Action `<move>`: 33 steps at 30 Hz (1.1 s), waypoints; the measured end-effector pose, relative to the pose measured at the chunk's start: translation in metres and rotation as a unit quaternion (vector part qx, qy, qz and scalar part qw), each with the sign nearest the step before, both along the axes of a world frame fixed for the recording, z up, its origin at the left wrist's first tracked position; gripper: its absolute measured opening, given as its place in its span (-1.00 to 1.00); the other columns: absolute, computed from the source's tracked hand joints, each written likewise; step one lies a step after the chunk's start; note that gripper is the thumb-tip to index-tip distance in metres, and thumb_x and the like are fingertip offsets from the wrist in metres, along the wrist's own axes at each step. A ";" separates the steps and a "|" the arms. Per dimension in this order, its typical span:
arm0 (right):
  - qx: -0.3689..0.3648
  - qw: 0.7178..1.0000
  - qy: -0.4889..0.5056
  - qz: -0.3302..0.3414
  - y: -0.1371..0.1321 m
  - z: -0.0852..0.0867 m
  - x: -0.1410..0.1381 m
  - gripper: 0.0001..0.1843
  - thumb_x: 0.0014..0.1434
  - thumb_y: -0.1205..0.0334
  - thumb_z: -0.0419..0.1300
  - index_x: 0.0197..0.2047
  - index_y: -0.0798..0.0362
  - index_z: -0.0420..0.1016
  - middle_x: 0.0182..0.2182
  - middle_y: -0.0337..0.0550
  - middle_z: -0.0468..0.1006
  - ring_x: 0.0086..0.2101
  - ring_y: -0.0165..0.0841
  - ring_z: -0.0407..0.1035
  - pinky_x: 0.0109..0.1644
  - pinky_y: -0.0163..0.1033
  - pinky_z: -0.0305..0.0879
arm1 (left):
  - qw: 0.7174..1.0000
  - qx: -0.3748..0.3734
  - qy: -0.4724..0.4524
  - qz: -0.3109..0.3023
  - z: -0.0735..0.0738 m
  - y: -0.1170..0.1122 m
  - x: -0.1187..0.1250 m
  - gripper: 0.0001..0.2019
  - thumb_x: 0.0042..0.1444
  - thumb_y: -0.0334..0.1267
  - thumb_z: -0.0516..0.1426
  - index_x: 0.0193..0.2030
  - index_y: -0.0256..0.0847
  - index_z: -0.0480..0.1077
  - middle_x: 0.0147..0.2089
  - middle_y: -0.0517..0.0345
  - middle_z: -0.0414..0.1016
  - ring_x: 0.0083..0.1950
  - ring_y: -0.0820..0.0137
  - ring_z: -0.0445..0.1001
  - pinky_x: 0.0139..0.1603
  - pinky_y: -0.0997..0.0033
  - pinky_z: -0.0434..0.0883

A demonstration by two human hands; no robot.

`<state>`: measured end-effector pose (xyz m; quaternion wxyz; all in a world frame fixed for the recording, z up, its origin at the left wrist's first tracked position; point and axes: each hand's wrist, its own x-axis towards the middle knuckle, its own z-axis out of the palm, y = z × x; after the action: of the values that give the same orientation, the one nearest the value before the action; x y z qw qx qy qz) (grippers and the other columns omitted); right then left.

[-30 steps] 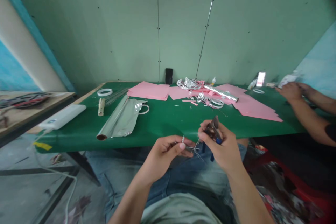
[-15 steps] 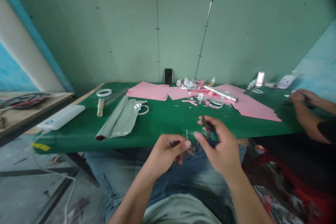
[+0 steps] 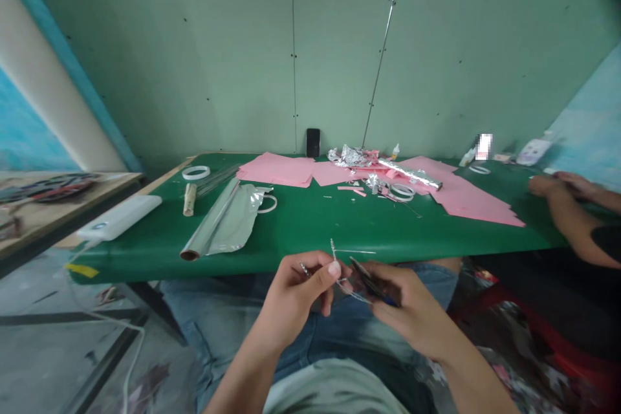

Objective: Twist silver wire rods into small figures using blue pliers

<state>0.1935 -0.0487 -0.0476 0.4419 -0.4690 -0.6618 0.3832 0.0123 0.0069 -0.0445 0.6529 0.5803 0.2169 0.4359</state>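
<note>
Just in front of the table edge, my left hand (image 3: 301, 288) pinches a piece of twisted silvery wire (image 3: 332, 250) between thumb and fingers. One end of it stands upright above the thumb, and thin strands run toward the right hand. A second twisted bit shows at the left index finger. In my right hand (image 3: 410, 307) is a pair of dark pliers (image 3: 367, 279) with some blue on the handles, its jaws pointing up and left toward the wire. Whether the jaws touch the wire cannot be made out. A thin straight wire (image 3: 356, 251) shows at the table edge above the pliers.
On the green table (image 3: 310, 226) lie pink sheets (image 3: 276, 169), a foil roll (image 3: 412, 174) with crumpled foil, a clear film roll (image 3: 211, 223), tape rings (image 3: 196, 173) and a white power bank (image 3: 121, 217). A phone (image 3: 313, 142) leans on the wall. Another person's hands (image 3: 557, 187) are at right.
My right hand has lowered and moved left, bringing the pliers close to the left hand. The wire's upright end now tilts slightly left, and the strands show more clearly.
</note>
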 end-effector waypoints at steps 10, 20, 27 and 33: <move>0.053 0.997 -0.047 0.000 0.000 0.014 -0.011 -0.65 0.21 0.37 0.14 0.04 -0.02 0.53 -0.24 -0.26 0.58 -0.25 -0.36 0.41 -0.13 -0.33 0.31 | 1.000 0.017 -0.018 -0.004 -0.005 -0.002 0.003 -0.69 0.20 -0.12 0.21 -0.47 -0.29 0.52 -0.47 0.11 0.51 -0.59 0.56 0.30 -0.61 0.57 0.24; 0.058 0.997 -0.042 0.000 0.002 0.012 -0.012 -0.70 0.21 0.36 0.15 0.00 0.00 0.54 -0.24 -0.26 0.58 -0.23 -0.36 0.42 -0.11 -0.35 0.31 | 1.000 0.014 -0.002 -0.009 -0.006 -0.001 0.000 -0.69 0.19 -0.11 0.22 -0.45 -0.30 0.53 -0.49 0.11 0.50 -0.61 0.58 0.25 -0.63 0.58 0.19; 0.068 0.995 -0.064 -0.030 0.001 0.012 -0.018 -0.81 0.24 0.26 0.17 -0.12 0.04 0.58 -0.35 -0.25 0.58 -0.31 -0.37 0.44 -0.19 -0.35 0.33 | 1.000 -0.009 -0.019 -0.003 -0.005 -0.004 0.004 -0.68 0.14 -0.08 0.25 -0.46 -0.31 0.53 -0.52 0.12 0.48 -0.64 0.60 0.20 -0.68 0.59 0.12; 0.117 0.982 -0.120 -0.092 0.000 0.008 -0.018 -0.67 0.20 0.30 0.18 0.04 -0.05 0.55 -0.12 -0.13 0.63 -0.09 -0.25 0.52 -0.02 -0.25 0.40 | 0.997 0.016 0.037 0.073 0.003 -0.010 0.006 -0.62 0.08 0.00 0.27 -0.52 -0.31 0.47 -0.63 0.23 0.31 -0.64 0.57 0.21 -0.62 0.57 0.19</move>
<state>0.1753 -0.0483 -0.0399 0.4442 -0.5154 -0.7044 0.2020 0.0184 -0.0032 -0.0413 0.6019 0.5888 0.2756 0.4638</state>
